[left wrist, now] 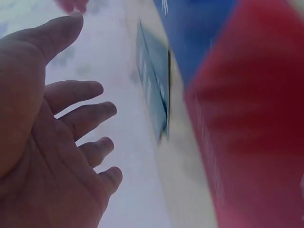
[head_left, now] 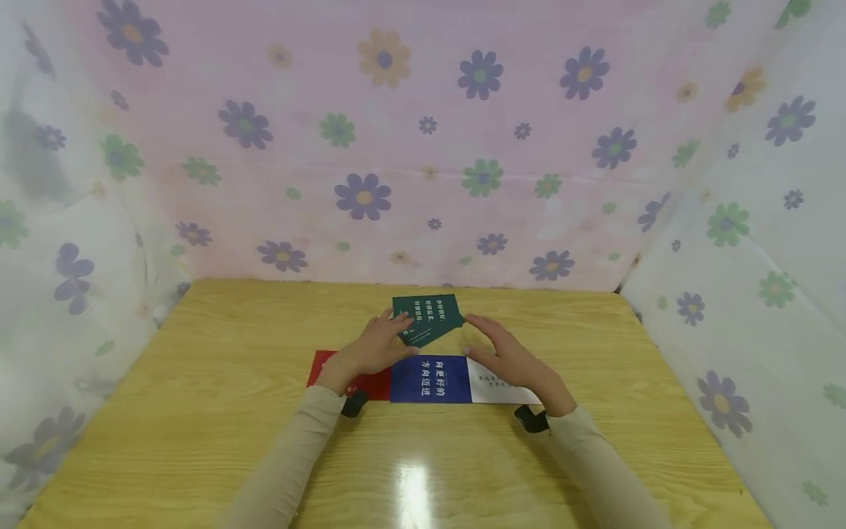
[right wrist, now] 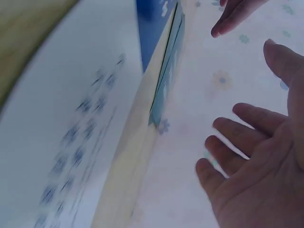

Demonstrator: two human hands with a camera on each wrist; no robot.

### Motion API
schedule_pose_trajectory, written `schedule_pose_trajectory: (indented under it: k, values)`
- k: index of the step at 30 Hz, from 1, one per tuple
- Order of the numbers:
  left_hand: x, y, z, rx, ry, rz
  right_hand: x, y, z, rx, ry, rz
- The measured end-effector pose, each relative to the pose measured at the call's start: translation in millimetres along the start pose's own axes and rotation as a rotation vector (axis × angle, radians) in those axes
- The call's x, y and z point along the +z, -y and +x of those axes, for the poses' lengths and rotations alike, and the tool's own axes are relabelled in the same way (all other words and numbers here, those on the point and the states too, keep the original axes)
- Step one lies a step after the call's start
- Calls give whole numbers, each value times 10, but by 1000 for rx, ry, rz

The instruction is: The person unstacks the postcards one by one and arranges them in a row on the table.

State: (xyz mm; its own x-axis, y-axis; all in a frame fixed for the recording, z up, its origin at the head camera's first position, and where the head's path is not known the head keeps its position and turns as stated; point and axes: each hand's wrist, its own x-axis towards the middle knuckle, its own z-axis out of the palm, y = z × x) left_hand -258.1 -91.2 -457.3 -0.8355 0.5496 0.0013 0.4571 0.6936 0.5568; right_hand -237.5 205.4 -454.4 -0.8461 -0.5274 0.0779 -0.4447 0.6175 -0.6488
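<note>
Green printed cards (head_left: 432,314), two overlapping, lie near the wooden table (head_left: 198,375)'s far edge; rear one's long axis left-right, front one slanted, right end farther. Left hand (head_left: 378,347) and right hand (head_left: 518,358) flank them, fingers apart, gripping nothing. Red (head_left: 374,386), blue (head_left: 431,378), white cards (head_left: 505,393) rowed nearer; wood extends both sides and nearward. Floral cloth (head_left: 410,147) walls three sides.

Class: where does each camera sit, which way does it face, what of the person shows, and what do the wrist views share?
Head: on the head, facing forward and down at the table; left hand, right hand and sleeves show.
Left wrist: worn there, facing along the left hand, over the red card; also a blurred bit of right hand.
Right wrist: worn there, facing along the right hand, over the white card; also part of left hand.
Both wrist views: blue card, green cards.
</note>
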Motion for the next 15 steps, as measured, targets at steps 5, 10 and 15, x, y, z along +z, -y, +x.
schedule_pose_trajectory:
  k: [5, 10, 15]
  values:
    - [-237, 303, 98, -76, -24, 90, 45, 30, 372, 29, 83, -12]
    - [-347, 532, 242, -129, -18, 190, 66, -30, 750, 137, 176, -85]
    - [-346, 590, 258, -202, 58, 175, 127, -92, 998, 206, 223, -179]
